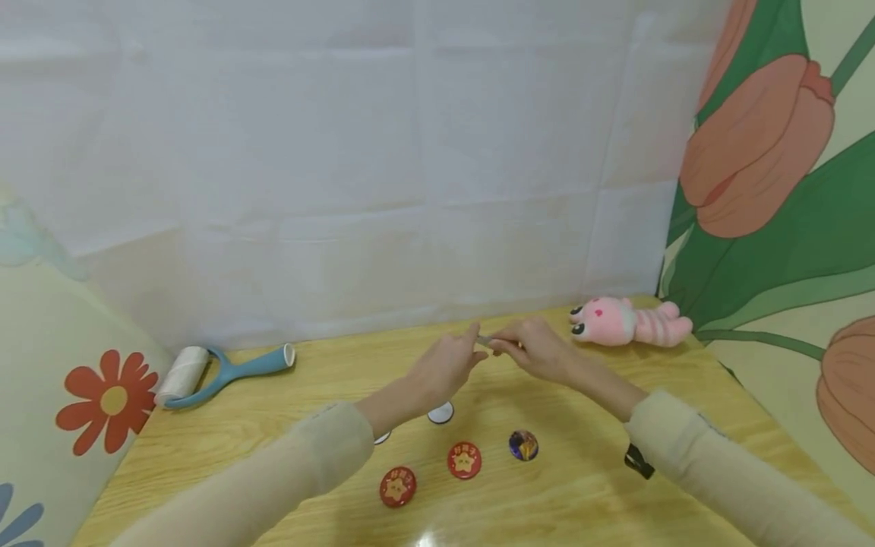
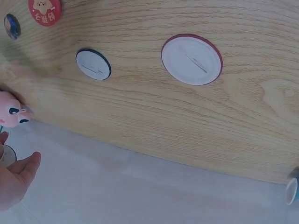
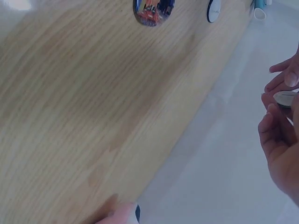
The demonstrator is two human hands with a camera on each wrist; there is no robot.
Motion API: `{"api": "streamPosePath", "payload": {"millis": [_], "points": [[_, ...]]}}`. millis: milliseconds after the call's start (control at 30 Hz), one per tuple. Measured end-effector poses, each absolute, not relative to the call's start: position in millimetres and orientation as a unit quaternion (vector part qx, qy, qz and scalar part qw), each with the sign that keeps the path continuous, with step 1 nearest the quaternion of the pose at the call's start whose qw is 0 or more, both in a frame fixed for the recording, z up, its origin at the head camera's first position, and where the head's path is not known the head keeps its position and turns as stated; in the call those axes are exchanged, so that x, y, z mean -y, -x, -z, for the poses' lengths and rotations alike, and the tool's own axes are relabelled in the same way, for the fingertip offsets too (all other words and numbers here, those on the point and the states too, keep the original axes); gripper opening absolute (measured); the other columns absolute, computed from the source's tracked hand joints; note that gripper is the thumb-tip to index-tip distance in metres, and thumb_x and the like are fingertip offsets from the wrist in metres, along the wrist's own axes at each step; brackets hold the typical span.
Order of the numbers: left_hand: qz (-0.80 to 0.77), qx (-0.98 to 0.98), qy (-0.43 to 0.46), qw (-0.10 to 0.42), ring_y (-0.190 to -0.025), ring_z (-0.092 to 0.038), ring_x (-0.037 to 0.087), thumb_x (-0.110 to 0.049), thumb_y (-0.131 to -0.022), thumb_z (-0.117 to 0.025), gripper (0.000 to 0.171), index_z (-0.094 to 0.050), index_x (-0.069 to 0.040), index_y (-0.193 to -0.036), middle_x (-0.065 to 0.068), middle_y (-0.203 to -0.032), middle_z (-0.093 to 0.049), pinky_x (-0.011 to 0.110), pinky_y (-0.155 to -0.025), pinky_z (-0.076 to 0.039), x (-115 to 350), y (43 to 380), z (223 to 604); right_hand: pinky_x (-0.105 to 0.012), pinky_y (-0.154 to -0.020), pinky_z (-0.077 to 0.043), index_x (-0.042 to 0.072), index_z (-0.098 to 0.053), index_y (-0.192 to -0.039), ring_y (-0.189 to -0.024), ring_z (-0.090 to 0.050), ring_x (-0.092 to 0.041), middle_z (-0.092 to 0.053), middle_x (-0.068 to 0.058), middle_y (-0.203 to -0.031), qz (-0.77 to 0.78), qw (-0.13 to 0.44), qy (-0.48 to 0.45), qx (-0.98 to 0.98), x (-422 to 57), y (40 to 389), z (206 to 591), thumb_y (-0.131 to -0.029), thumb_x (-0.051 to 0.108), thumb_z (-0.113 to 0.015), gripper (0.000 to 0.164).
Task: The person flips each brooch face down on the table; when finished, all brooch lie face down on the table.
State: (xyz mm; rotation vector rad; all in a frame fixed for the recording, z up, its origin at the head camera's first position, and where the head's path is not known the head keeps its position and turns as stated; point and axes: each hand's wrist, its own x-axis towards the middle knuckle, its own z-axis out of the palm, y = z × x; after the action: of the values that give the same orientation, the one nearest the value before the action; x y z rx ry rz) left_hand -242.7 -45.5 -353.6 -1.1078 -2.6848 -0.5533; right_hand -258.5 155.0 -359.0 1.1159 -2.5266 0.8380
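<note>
Over the far part of the table, both hands meet at a small round pin badge (image 1: 484,339), held up edge-on in the head view. My right hand (image 1: 536,351) pinches it between thumb and curled fingers. From the other side my left hand (image 1: 440,371) grips its edge, with one finger pointing up. In the right wrist view the badge (image 3: 284,98) shows its pale back among the fingers. Below the hands lie two red badges with a star figure (image 1: 465,460), a badge with a dark colourful picture (image 1: 523,446), and face-down badges with white backs (image 2: 192,60), one partly hidden by the left sleeve.
A pink plush toy (image 1: 629,323) lies at the far right of the wooden table (image 1: 328,395). On the far left is a blue-handled roller (image 1: 232,371) with a white roll. A small black thing (image 1: 639,461) shows beside the right sleeve. White sheeting (image 1: 342,190) hangs behind the table.
</note>
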Motion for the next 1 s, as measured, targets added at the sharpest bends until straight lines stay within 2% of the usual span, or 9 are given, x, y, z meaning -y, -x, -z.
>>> {"api": "streamPosePath", "payload": {"millis": [133, 300, 500, 667, 800, 900, 1000], "points": [[0.181, 0.897, 0.385, 0.121, -0.047, -0.048, 0.008, -0.01, -0.095, -0.064, 0.056, -0.036, 0.014, -0.138, 0.009, -0.068, -0.062, 0.015, -0.043, -0.041, 43.6, 242.5, 359.4, -0.019, -0.048, -0.044, 0.0, -0.073, -0.094, -0.052, -0.05, -0.004, -0.071, -0.002, -0.076, -0.354, 0.079, -0.341, 0.867, -153.9, 255.9, 363.5, -0.1, 0.009, -0.055, 0.021], [0.186, 0.885, 0.396, 0.161, -0.051, -0.053, 0.01, -0.009, -0.091, -0.069, 0.053, -0.042, 0.009, -0.133, 0.01, -0.071, -0.065, 0.016, -0.044, -0.041, 42.0, 242.8, 364.1, -0.02, -0.043, -0.039, 0.002, -0.069, -0.091, -0.049, -0.045, -0.007, -0.064, 0.002, -0.07, -0.418, 0.029, -0.275, 0.865, -152.8, 252.9, 362.4, -0.104, 0.013, -0.048, 0.028], [0.184, 0.889, 0.39, 0.156, -0.055, -0.058, 0.013, -0.012, -0.091, -0.07, 0.042, -0.051, 0.004, -0.124, 0.01, -0.075, -0.067, 0.016, -0.047, -0.043, 39.4, 242.3, 363.9, -0.021, -0.044, -0.043, 0.003, -0.067, -0.088, -0.051, -0.049, -0.01, -0.061, -0.001, -0.068, -0.426, 0.008, -0.254, 0.868, -154.6, 253.1, 363.4, -0.105, 0.015, -0.046, 0.029], [0.181, 0.898, 0.382, 0.123, -0.062, -0.064, 0.015, -0.015, -0.091, -0.07, 0.032, -0.057, 0.003, -0.114, 0.013, -0.082, -0.069, 0.015, -0.05, -0.046, 36.1, 243.0, 364.7, -0.021, -0.044, -0.043, -0.003, -0.065, -0.108, -0.052, -0.051, -0.008, -0.063, -0.001, -0.069, -0.393, 0.056, -0.299, 0.868, -157.2, 254.7, 368.9, -0.1, 0.01, -0.054, 0.019], [0.195, 0.903, 0.371, 0.092, -0.058, -0.06, 0.012, -0.015, -0.091, -0.07, 0.031, -0.059, 0.004, -0.113, 0.013, -0.081, -0.069, 0.015, -0.047, -0.044, 35.3, 242.4, 366.8, -0.02, -0.047, -0.043, -0.004, -0.061, -0.121, -0.056, -0.05, -0.002, -0.063, 0.001, -0.07, -0.325, 0.094, -0.361, 0.869, -160.3, 256.1, 374.1, -0.095, 0.008, -0.063, 0.029], [0.195, 0.902, 0.375, 0.087, -0.059, -0.062, 0.014, -0.015, -0.091, -0.07, 0.029, -0.061, 0.005, -0.11, 0.013, -0.081, -0.069, 0.016, -0.048, -0.045, 35.5, 242.6, 369.4, -0.019, -0.051, -0.046, -0.005, -0.059, -0.126, -0.059, -0.05, -0.002, -0.064, 0.0, -0.076, -0.293, 0.081, -0.391, 0.869, -163.4, 256.1, 375.7, -0.091, 0.009, -0.068, 0.039], [0.193, 0.898, 0.385, 0.086, -0.066, -0.065, 0.016, -0.015, -0.091, -0.069, 0.026, -0.062, 0.005, -0.107, 0.014, -0.084, -0.07, 0.016, -0.052, -0.048, 35.3, 243.3, 372.4, -0.02, -0.058, -0.051, -0.006, -0.058, -0.127, -0.068, -0.058, -0.006, -0.069, -0.005, -0.087, -0.268, 0.071, -0.412, 0.868, -165.7, 256.4, 376.5, -0.088, 0.01, -0.071, 0.044]]}}
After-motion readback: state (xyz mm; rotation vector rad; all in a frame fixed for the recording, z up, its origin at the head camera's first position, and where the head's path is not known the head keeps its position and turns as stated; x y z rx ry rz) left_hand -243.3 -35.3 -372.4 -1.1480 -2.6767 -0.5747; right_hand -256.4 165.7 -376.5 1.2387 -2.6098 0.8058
